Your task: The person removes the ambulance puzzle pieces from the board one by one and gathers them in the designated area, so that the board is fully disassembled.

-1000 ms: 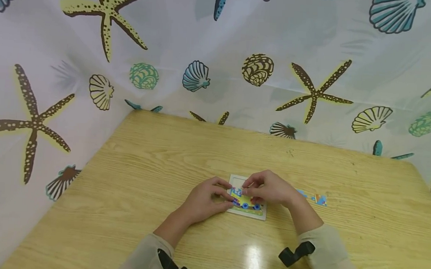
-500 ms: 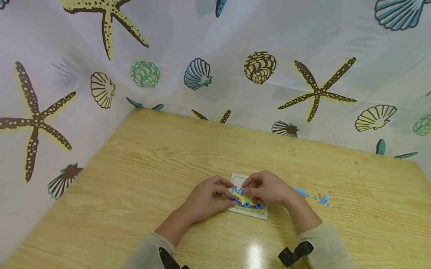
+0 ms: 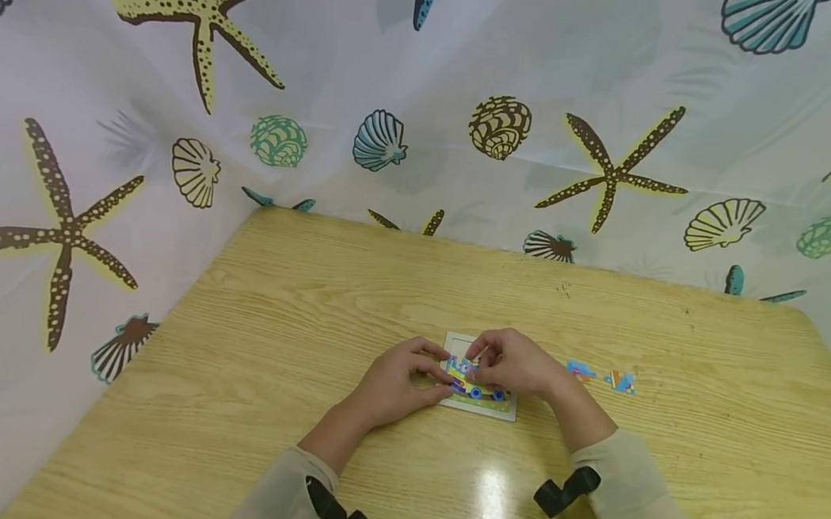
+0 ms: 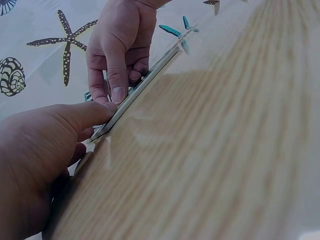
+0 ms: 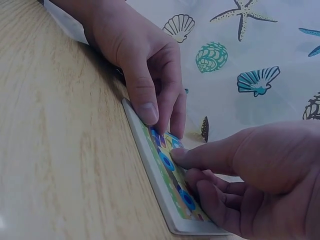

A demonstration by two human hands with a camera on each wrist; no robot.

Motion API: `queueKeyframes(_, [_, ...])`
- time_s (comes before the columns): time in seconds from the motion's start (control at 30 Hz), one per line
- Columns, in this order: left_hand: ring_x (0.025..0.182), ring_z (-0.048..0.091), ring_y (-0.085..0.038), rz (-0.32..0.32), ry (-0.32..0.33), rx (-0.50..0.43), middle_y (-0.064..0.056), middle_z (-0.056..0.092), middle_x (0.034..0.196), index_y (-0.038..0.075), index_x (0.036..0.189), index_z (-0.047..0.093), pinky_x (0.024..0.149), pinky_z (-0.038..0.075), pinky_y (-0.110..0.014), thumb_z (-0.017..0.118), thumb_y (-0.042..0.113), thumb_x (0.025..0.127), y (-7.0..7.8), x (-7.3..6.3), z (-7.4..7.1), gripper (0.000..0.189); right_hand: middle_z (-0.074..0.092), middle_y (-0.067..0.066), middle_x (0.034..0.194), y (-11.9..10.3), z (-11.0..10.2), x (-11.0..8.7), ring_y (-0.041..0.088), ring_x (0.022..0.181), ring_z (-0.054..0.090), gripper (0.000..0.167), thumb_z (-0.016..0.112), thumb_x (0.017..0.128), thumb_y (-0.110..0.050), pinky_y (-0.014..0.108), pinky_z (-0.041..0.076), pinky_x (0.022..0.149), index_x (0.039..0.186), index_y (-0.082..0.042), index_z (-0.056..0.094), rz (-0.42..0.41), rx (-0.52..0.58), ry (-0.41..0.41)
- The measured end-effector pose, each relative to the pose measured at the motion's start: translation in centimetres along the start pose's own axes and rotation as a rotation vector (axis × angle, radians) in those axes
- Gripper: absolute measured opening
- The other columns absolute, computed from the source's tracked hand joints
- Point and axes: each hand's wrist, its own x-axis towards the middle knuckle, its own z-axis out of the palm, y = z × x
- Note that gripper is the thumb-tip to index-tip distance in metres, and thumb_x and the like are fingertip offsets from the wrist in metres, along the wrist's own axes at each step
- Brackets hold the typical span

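Observation:
A small framed jigsaw puzzle (image 3: 479,406) with a light border lies on the table, its picture showing yellow shapes and blue wheels. At its left edge my left hand (image 3: 397,385) rests with relaxed, slightly bent fingers, the thumb and fingertips touching the border and picture. Over the upper part of the puzzle, my right hand (image 3: 516,365) has its thumb and index finger bent together at a puzzle piece (image 3: 468,366), mostly hidden by the fingertips. In the right wrist view, the right thumb (image 5: 182,157) touches the picture just above a blue wheel (image 5: 166,162).
Loose puzzle pieces (image 3: 622,381) in blue and orange lie right of the board, with more blue pieces (image 3: 580,370) beside the right wrist. A white curtain (image 3: 426,93) printed with starfish and shells borders the wooden table (image 3: 298,308) at the back and left.
The right thumb and fingers have shifted slightly over the picture, and the right forearm has dropped a little, uncovering more of the loose pieces. The left hand stays at the border.

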Motion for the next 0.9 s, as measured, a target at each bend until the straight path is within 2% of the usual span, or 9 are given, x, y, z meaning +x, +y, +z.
queueKeyframes(0.13, [0.115, 0.061, -0.02, 0.004, 0.004, 0.002, 0.004, 0.064, 0.121, 0.022, 0.09, 0.081, 0.096, 0.051, -0.042, 0.081, 0.026, 0.085, 0.0, 0.0, 0.0, 0.007, 0.063, 0.006, 0.078, 0.0, 0.1, -0.1, 0.015, 0.062, 0.057, 0.02, 0.073, 0.091, -0.01, 0.028, 0.049, 0.061, 0.107, -0.003, 0.065, 0.001, -0.005, 0.032])
queueKeyframes(0.37, [0.115, 0.061, -0.021, 0.009, 0.007, 0.006, 0.003, 0.064, 0.121, 0.021, 0.089, 0.081, 0.096, 0.051, -0.043, 0.081, 0.026, 0.085, 0.0, 0.0, -0.1, 0.006, 0.065, 0.003, 0.094, 0.2, 0.6, -0.3, 0.015, 0.078, 0.061, 0.019, 0.078, 0.087, -0.017, 0.029, 0.052, 0.07, 0.102, -0.012, 0.067, -0.013, -0.081, 0.139])
queueKeyframes(0.6, [0.115, 0.06, -0.019, -0.009, 0.0, 0.004, 0.006, 0.064, 0.12, 0.023, 0.088, 0.081, 0.098, 0.05, -0.041, 0.081, 0.027, 0.085, 0.0, 0.1, 0.0, 0.006, 0.068, 0.002, 0.094, 0.7, 1.4, -0.8, 0.014, 0.078, 0.064, 0.015, 0.075, 0.09, -0.017, 0.028, 0.053, 0.07, 0.104, -0.013, 0.069, -0.03, -0.04, 0.207])
queueKeyframes(0.9, [0.115, 0.061, -0.021, -0.006, 0.005, 0.017, 0.006, 0.064, 0.12, 0.023, 0.088, 0.081, 0.097, 0.05, -0.042, 0.081, 0.027, 0.085, 0.0, 0.0, 0.0, 0.005, 0.068, 0.004, 0.095, 1.2, 1.8, -1.2, 0.015, 0.075, 0.063, 0.013, 0.071, 0.093, -0.017, 0.031, 0.053, 0.068, 0.105, -0.012, 0.069, -0.085, 0.001, 0.245])
